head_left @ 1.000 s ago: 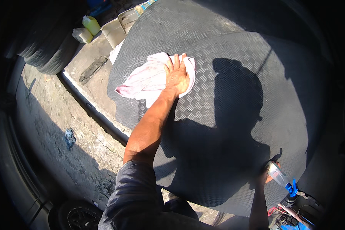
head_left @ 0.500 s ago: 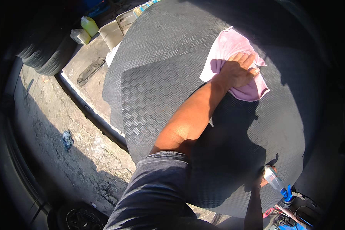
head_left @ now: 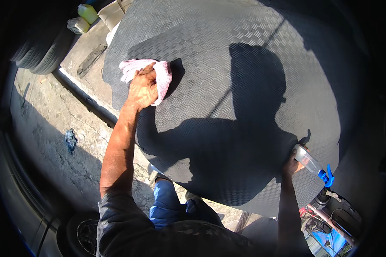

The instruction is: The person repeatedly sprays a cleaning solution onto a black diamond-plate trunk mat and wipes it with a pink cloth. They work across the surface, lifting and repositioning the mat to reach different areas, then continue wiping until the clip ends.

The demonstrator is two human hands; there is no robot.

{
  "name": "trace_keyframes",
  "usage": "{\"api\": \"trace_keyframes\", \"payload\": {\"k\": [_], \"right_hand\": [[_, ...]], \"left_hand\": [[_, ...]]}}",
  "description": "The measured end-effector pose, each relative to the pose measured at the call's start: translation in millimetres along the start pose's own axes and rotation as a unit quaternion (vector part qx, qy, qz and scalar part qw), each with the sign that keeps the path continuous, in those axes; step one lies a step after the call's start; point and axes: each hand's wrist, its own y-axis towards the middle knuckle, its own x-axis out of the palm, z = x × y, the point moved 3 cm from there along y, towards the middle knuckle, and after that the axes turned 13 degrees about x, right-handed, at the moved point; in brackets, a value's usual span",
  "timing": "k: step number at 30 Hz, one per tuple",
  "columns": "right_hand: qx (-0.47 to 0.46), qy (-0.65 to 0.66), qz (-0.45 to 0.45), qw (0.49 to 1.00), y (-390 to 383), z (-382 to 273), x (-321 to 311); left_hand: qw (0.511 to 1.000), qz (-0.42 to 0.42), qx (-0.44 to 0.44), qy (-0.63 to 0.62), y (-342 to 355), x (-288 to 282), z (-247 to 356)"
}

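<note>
A large black rubber mat with a raised checkered tread spreads out before me. Near its left edge my left hand is closed round a bunched pink cloth, which rests against or just above the mat; I cannot tell which. At the lower right my right hand grips a clear spray bottle. The bottle lies tilted, its blue trigger head pointing down and to the right, over the mat's right edge. My shadow falls across the middle of the mat and darkens the right hand.
Stacked tires stand at the far left, beside two jugs of yellowish liquid. A blue rag lies on cracked concrete. A dark car borders the lower left. Tools and cables clutter the lower right.
My left hand has swept from the mat's far right to its left side with the cloth, which was spread flat and is now bunched. The right hand still holds the bottle.
</note>
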Motion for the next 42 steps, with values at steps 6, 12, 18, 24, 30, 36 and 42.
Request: {"api": "trace_keyframes", "payload": {"k": [6,12,18,24,30,36,42], "right_hand": [[-0.195,0.012,0.005,0.981,-26.0,-36.4,-0.2],[-0.252,-0.185,0.22,0.924,-30.9,-59.9,-2.6],[-0.241,-0.237,0.267,0.902,-23.9,-55.1,7.5],[-0.214,-0.203,0.228,0.928,-28.1,-65.9,4.3],[-0.264,-0.089,0.229,0.933,-30.9,-63.4,2.3],[-0.232,0.255,0.003,0.939,-41.0,-89.8,-27.8],[-0.272,0.153,-0.14,0.94,-81.3,-200.6,-71.8]], "left_hand": [[0.978,0.151,0.123,0.07,-17.7,58.8,253.0],[0.95,0.184,0.229,-0.104,-98.1,105.6,303.1],[0.952,0.193,-0.24,0.005,-225.9,183.1,178.0],[0.91,0.258,-0.243,-0.215,-332.1,240.9,226.9],[0.926,0.342,-0.007,-0.162,-260.7,133.2,280.6],[0.998,-0.006,-0.028,0.05,-288.8,195.6,285.4],[0.908,0.157,-0.148,-0.358,-367.0,219.5,209.1]]}}
